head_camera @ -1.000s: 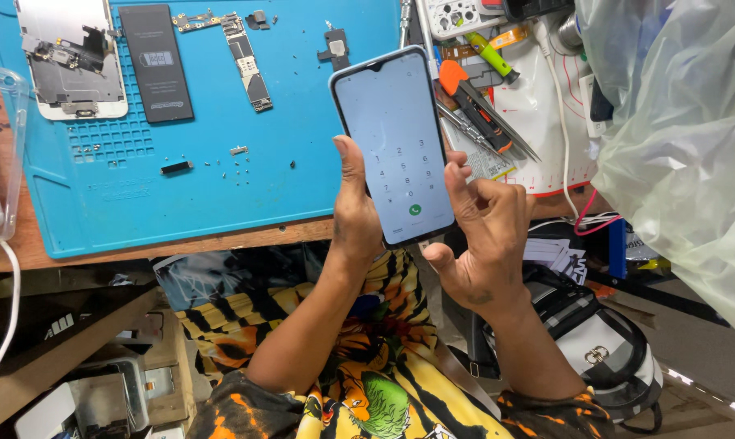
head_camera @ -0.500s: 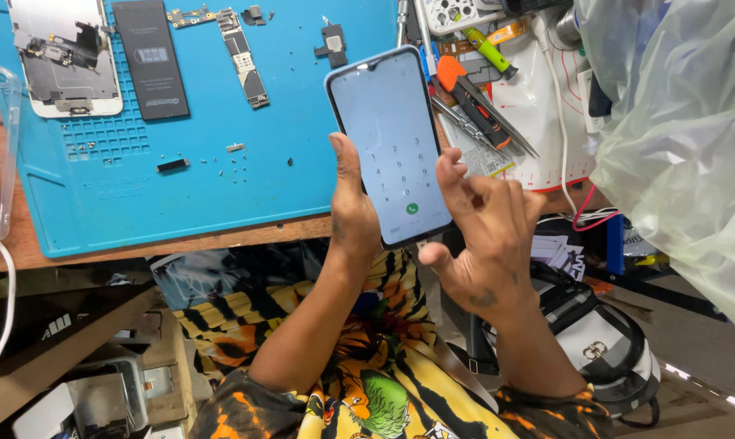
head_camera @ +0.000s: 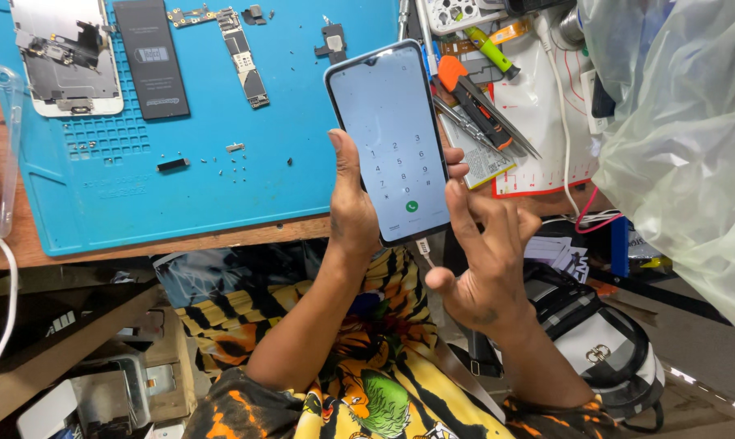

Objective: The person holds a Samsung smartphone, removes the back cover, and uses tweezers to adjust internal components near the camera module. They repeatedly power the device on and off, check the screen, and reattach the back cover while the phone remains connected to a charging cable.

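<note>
My left hand grips a smartphone upright, its lit screen showing a dial pad with a green call button. A cable plugs into the phone's bottom edge. My right hand hovers at the phone's lower right with fingers spread, the index fingertip touching the screen's right edge near the green button. Both hands are above the front edge of a wooden bench and my lap.
A blue work mat holds a disassembled phone body, a black battery, a circuit board and tiny screws. Tweezers and an orange-handled tool lie right of the phone. A clear plastic bag fills the right side.
The phone and left hand have shifted slightly left and lower in view. My right index finger has extended up onto the phone's lower right edge.
</note>
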